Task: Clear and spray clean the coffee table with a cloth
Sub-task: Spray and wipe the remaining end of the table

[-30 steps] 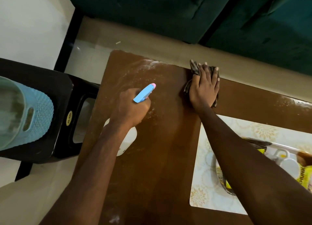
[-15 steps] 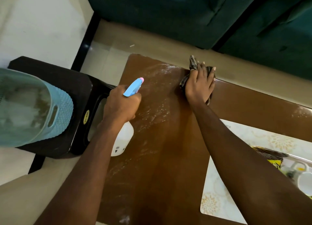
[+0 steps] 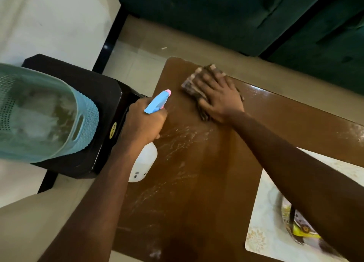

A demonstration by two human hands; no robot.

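Head view, looking down.

A dark green sofa [image 3: 216, 15] fills the top. A strip of pale floor [image 3: 137, 65] separates it from the far edge of the brown tabletop [image 3: 206, 183], which runs roughly parallel to the sofa front. The tabletop's far left corner is rounded. Its left edge lies close to a dark stool [image 3: 102, 108], with only a narrow gap between them. A teal basket [image 3: 86, 120] stands on the stool, well clear of the tabletop.

A pale patterned mat [image 3: 264, 222] covers the near right part of the tabletop, and its rounded corner sits near the near edge. Between the mat and the left edge lies a broad band of bare wood, streaked with white spray marks.

The left hand [image 3: 143, 122] is curled around the neck of the white bottle [image 3: 144, 161], which hangs over the left edge. Its blue nozzle points toward the far corner.

The right hand [image 3: 218, 94] lies flat, fingers straight and spread, pressing the dark cloth [image 3: 192, 86] onto the tabletop just inside the far left corner. It is blurred. The cloth shows beyond the fingertips and beside the thumb.

A yellow packet [image 3: 299, 230] lies on the mat, partly hidden by the right forearm.
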